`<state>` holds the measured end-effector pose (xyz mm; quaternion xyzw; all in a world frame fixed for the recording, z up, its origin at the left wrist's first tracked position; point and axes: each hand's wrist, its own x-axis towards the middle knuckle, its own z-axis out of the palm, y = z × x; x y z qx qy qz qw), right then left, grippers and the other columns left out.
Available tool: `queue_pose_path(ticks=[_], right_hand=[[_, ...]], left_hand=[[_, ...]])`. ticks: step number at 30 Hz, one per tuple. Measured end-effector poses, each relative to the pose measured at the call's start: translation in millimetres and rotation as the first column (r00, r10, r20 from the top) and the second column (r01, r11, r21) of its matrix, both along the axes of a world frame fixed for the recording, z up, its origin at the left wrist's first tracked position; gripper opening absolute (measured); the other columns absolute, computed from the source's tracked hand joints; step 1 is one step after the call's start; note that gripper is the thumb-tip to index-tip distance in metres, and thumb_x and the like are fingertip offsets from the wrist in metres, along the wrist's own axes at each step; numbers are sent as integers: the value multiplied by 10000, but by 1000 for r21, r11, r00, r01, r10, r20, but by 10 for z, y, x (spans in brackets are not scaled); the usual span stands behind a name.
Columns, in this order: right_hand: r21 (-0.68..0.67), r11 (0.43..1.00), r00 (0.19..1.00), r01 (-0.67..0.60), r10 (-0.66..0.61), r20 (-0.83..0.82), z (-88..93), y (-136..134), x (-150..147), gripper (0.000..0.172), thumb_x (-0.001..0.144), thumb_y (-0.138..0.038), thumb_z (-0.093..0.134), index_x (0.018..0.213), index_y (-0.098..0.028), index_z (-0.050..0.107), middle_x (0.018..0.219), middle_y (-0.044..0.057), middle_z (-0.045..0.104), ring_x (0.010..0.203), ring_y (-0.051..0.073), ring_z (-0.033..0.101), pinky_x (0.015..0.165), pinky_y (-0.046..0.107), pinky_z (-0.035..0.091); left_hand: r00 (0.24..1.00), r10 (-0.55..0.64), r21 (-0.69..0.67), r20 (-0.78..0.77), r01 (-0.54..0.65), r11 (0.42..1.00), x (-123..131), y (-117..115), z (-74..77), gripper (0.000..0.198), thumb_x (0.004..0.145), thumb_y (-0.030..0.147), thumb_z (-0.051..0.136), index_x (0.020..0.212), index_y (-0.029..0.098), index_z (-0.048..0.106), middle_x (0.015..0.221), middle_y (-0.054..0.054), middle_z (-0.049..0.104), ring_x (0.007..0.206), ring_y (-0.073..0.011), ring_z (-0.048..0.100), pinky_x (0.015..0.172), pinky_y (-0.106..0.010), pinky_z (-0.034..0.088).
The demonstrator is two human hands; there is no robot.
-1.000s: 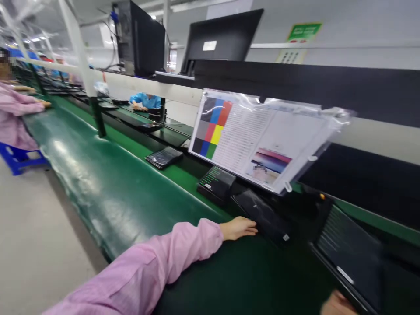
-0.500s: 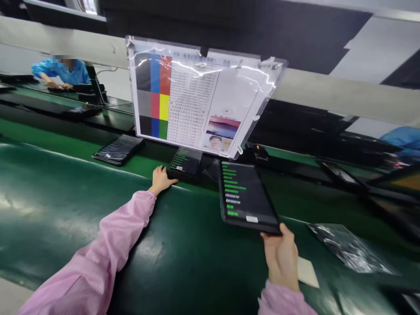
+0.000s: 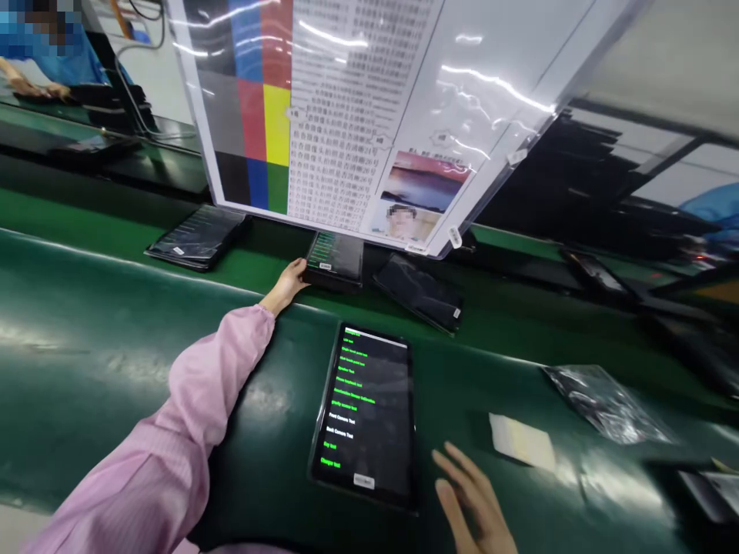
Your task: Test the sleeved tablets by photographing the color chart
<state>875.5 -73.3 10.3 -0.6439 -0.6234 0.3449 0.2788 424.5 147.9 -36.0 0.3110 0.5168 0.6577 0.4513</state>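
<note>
A black tablet (image 3: 366, 413) with green menu text lies flat on the dark green bench in front of me. My right hand (image 3: 470, 500) hovers just right of its lower corner, fingers spread, holding nothing. My left hand (image 3: 287, 283), in a pink sleeve, reaches forward and grips the near left edge of a second lit tablet (image 3: 336, 257) that sits under the hanging colour test chart (image 3: 346, 115). A third dark tablet (image 3: 420, 291) lies tilted to the right of that one.
Another tablet (image 3: 197, 237) lies at the left on the green strip. A small pale card (image 3: 523, 441) and a crumpled plastic bag (image 3: 606, 402) lie at the right. A person in blue (image 3: 51, 61) works at the far left. Dark devices crowd the far right.
My right hand has set the tablet it held down flat on the bench and let go. My left hand has closed on the tablet under the chart. The view has moved closer.
</note>
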Motion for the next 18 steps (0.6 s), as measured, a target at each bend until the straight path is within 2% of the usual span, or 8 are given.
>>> queue_pose_path(ticks=[2, 4, 7, 9, 11, 14, 18], right_hand=[[208, 972, 975, -112, 68, 210, 152, 112, -122, 429, 965, -605, 585, 1239, -329, 766, 1493, 60, 590, 1337, 362, 585, 1054, 539, 571], [308, 898, 916, -314, 200, 348, 262, 231, -370, 373, 1018, -526, 542, 1280, -344, 736, 1489, 60, 587, 1345, 359, 569, 1057, 596, 557], [274, 754, 768, -597, 438, 467, 364, 384, -864, 323, 1059, -390, 525, 1322, -335, 703, 1545, 45, 541, 1424, 336, 487, 1096, 592, 534], [250, 664, 681, -705, 533, 502, 404, 456, -1144, 333, 1065, -307, 515, 1351, -311, 685, 1589, 43, 497, 1466, 323, 435, 1146, 592, 491], [242, 605, 629, -759, 583, 515, 433, 499, -1303, 372, 1054, -199, 488, 1359, -289, 681, 1607, 39, 476, 1491, 309, 398, 1188, 592, 446], [231, 577, 602, -784, 613, 512, 468, 506, -1296, 514, 975, -27, 426, 1328, -279, 702, 1608, 27, 475, 1506, 296, 373, 1206, 593, 420], [171, 608, 596, -776, 616, 515, 479, 465, -1050, 580, 925, 37, 379, 1099, -323, 798, 1587, -26, 502, 1512, 295, 376, 1189, 611, 426]], left_hand=[[993, -56, -6, 103, 57, 998, 16, 10, 44, 415, 945, 588, 614, 1017, 179, 592, 852, -63, 678, 773, -206, 696, 736, -348, 577], [980, -101, -8, 174, 104, 995, 58, -5, 77, 418, 963, 596, 589, 963, 178, 591, 801, -54, 651, 660, -182, 667, 638, -312, 550], [964, -149, -23, 221, 158, 987, 138, -45, 99, 418, 956, 582, 627, 915, 167, 601, 734, -30, 611, 546, -143, 597, 533, -274, 492], [960, -169, -41, 225, 182, 982, 175, -63, 99, 400, 951, 547, 664, 899, 153, 612, 699, -7, 586, 513, -118, 555, 495, -252, 461], [959, -178, -56, 220, 195, 979, 191, -59, 98, 348, 972, 484, 667, 913, 144, 621, 706, 16, 581, 519, -93, 530, 491, -226, 450], [960, -186, -76, 211, 206, 976, 194, -18, 104, 272, 1005, 404, 642, 942, 140, 625, 726, 39, 585, 528, -70, 509, 494, -202, 446], [963, -168, -81, 209, 188, 979, 224, 56, 130, 273, 927, 384, 723, 1049, 160, 628, 659, 54, 548, 453, -83, 503, 453, -218, 424]])
